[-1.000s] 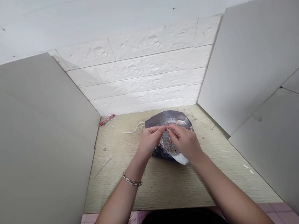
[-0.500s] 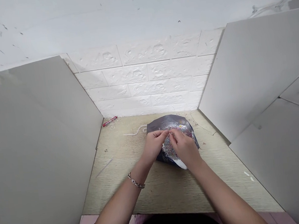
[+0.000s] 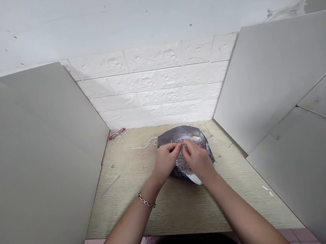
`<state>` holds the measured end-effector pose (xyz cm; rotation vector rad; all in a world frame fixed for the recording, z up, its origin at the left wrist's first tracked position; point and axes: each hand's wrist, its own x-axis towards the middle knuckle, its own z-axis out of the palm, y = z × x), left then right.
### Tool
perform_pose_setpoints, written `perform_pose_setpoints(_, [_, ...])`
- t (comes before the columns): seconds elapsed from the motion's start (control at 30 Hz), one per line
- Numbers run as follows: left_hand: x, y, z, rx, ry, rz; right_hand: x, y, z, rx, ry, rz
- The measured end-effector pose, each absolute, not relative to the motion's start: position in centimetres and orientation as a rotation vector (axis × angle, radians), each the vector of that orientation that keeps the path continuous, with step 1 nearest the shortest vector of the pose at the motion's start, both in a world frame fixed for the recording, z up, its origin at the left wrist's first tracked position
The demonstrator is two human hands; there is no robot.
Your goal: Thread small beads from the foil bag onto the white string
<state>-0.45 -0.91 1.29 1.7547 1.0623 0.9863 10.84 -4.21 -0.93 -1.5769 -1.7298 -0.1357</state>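
One red strip [image 3: 117, 134], one cord [image 3: 146, 144], two scraps [image 3: 264, 187] flank one bag [image 3: 170, 136]; left hand [image 3: 166, 161] and right hand [image 3: 198, 161] meet, partly obscuring it, grip unclear.

The bag [image 3: 169, 136] lies spread on the table [image 3: 161, 215], a little right of the middle, its far rim close to the table's far edge and its near end well apart from the near edge. Its inside is silvery grey, its outside dark blue, with a white patch at the near end. The far rim bows outward. Beads [image 3: 182, 165], pale and glittering with pink and yellow specks, heap loosely across it, partly hidden.
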Motion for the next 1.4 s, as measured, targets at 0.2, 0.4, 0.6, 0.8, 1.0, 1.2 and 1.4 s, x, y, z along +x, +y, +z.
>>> perform_pose_setpoints(0.2, [-0.5,-0.8,1.4,1.694,1.038,0.979,11.0,-4.3,-0.7,-1.542,-1.739,-0.103])
perform_pose_setpoints(0.4, [-0.5,-0.7,1.8,1.402,0.990,0.913,11.0,-4.4,-0.3,-1.470,-1.752,-0.160])
perform_pose_setpoints(0.6, [-0.4,-0.7,2.0,1.167,0.920,0.869,11.2,-4.6,-0.1,-1.478,-1.719,-0.142])
perform_pose_setpoints(0.8, [-0.5,-0.7,2.1,1.147,0.836,0.872,11.3,-4.6,0.0,-1.436,-1.643,-0.135])
perform_pose_setpoints(1.0, [-0.6,-0.5,2.1,1.089,0.829,0.894,11.5,-4.6,0.3,-1.431,-1.585,-0.116])
perform_pose_setpoints(1.2, [-0.7,-0.6,2.1,1.128,0.831,0.886,11.5,-4.5,0.2,-1.356,-1.579,-0.026])
perform_pose_setpoints(1.4, [-0.8,-0.7,1.9,1.186,0.793,0.786,11.5,-4.7,0.7,-1.427,-1.584,0.126])
